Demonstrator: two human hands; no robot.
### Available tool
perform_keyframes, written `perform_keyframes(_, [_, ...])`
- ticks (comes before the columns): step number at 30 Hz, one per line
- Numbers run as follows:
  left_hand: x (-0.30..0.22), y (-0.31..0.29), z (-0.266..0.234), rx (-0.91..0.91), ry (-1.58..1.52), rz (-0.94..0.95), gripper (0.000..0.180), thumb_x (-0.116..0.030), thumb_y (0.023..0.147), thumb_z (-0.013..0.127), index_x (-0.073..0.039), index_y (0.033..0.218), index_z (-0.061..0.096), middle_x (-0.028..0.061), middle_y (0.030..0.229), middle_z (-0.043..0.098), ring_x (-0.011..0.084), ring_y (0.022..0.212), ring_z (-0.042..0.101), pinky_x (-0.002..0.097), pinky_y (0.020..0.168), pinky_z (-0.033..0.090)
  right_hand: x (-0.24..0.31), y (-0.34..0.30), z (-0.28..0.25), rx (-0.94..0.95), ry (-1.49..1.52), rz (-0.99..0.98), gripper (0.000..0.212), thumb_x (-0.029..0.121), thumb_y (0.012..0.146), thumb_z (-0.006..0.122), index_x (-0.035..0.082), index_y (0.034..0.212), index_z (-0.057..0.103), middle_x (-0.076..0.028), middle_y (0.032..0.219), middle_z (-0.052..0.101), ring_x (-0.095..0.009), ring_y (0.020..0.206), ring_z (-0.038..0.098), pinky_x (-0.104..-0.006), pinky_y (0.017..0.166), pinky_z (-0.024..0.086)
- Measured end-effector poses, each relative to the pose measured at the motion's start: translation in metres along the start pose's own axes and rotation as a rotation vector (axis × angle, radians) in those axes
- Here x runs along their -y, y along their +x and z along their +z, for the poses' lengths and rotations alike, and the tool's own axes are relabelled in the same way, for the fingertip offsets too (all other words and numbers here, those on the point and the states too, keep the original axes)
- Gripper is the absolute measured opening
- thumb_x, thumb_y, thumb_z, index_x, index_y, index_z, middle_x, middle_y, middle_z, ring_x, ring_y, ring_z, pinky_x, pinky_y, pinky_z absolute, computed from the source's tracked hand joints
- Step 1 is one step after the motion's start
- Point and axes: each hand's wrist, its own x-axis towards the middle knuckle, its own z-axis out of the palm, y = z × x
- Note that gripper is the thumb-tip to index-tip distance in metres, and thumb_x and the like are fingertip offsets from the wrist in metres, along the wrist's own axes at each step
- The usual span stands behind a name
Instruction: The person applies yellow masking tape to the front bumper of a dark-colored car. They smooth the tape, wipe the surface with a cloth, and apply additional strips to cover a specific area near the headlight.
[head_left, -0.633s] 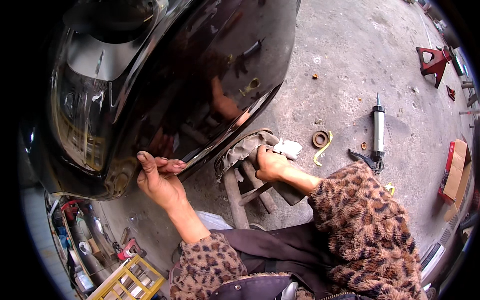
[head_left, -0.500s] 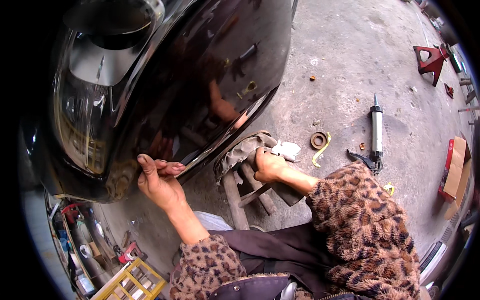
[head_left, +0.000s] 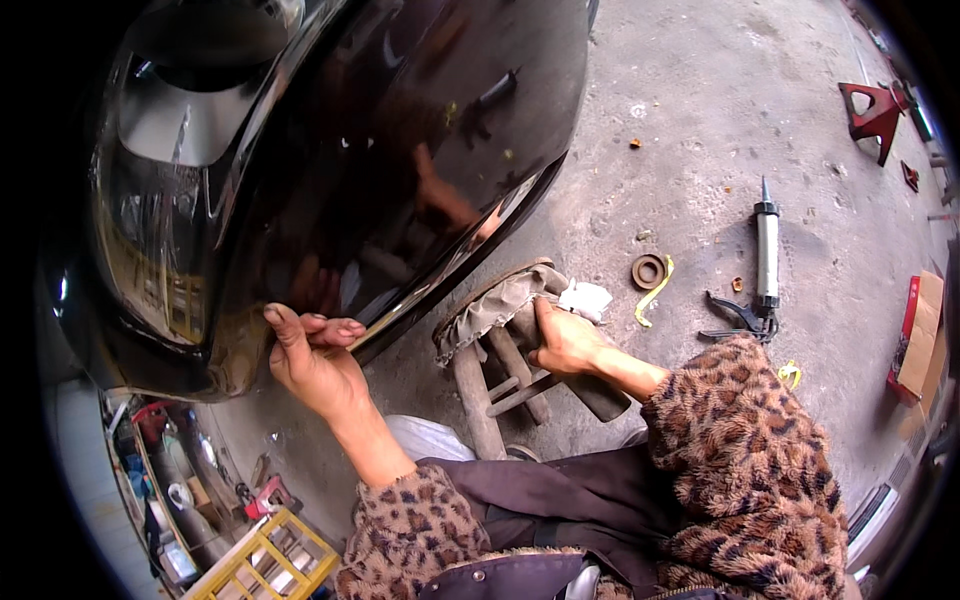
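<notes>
The glossy black curved car body panel [head_left: 330,170] fills the upper left of the view, its lower edge sweeping down toward the concrete floor [head_left: 700,130]. The left hand [head_left: 310,355] presses against that lower edge, fingers laid flat and together along the rim, thumb raised against the paint; it grips nothing. Just right of it stands a small wooden stool with a worn grey cloth seat [head_left: 495,305], tipped on its legs close under the panel. The right hand [head_left: 565,340] is curled loosely over the stool's seat edge, touching the cloth, with a crumpled white rag [head_left: 585,298] just beside its knuckles; whether the fingers close around anything beneath cannot be told. Both forearms wear leopard-print fleece sleeves [head_left: 745,450]. Farther out on the floor lie a small brown tape roll [head_left: 648,271] with a yellow strip [head_left: 655,293] beside it, a caulking gun with a pale tube [head_left: 765,260], and, well apart, a red metal stand [head_left: 872,112]. A yellow plastic crate [head_left: 265,562] sits at the lower left.
</notes>
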Motion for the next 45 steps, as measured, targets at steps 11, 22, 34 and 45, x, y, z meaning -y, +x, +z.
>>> perform_keyframes(11, [-0.001, 0.004, -0.006, 0.005, 0.036, -0.016, 0.050, -0.050, 0.096, 0.059, -0.005, 0.076, 0.052, 0.0067, 0.050, 0.050, 0.0229, 0.046, 0.057, 0.0363, 0.053, 0.053, 0.075, 0.003, 0.079, 0.126, 0.073, 0.083, 0.071, 0.016, 0.075, 0.073, -0.005, 0.130, 0.034, -0.030, 0.123, 0.056, -0.042, 0.105, 0.065, -0.0487, 0.088, 0.055])
perform_keyframes(22, [-0.001, 0.004, -0.015, -0.048, -0.030, -0.078, 0.047, -0.051, 0.098, 0.056, -0.011, 0.072, 0.053, 0.0046, 0.044, 0.046, 0.0235, 0.046, 0.056, 0.0345, 0.052, 0.049, 0.138, 0.052, 0.205, 0.006, 0.137, 0.084, 0.104, 0.023, 0.064, 0.086, -0.010, 0.142, 0.025, -0.021, 0.113, 0.057, -0.033, 0.097, 0.067, -0.0396, 0.079, 0.058])
perform_keyframes(34, [-0.006, 0.002, -0.005, -0.030, 0.031, -0.092, 0.050, -0.052, 0.098, 0.056, -0.012, 0.067, 0.056, 0.0039, 0.046, 0.049, 0.0212, 0.048, 0.056, 0.0324, 0.054, 0.047, 0.151, 0.074, 0.225, 0.150, 0.210, 0.029, 0.106, 0.027, 0.076, 0.078, -0.016, 0.144, 0.008, -0.025, 0.124, 0.052, -0.036, 0.103, 0.066, -0.0425, 0.086, 0.055])
perform_keyframes(45, [-0.004, 0.002, 0.002, 0.086, 0.046, -0.030, 0.049, -0.046, 0.100, 0.054, -0.007, 0.071, 0.049, 0.0071, 0.050, 0.051, 0.0224, 0.043, 0.058, 0.0378, 0.047, 0.053, 0.053, 0.177, 0.116, -0.208, 1.472, 0.450, 0.033, 0.038, 0.092, 0.060, 0.010, 0.076, 0.067, -0.006, 0.070, 0.064, -0.023, 0.061, 0.059, -0.0346, 0.053, 0.046])
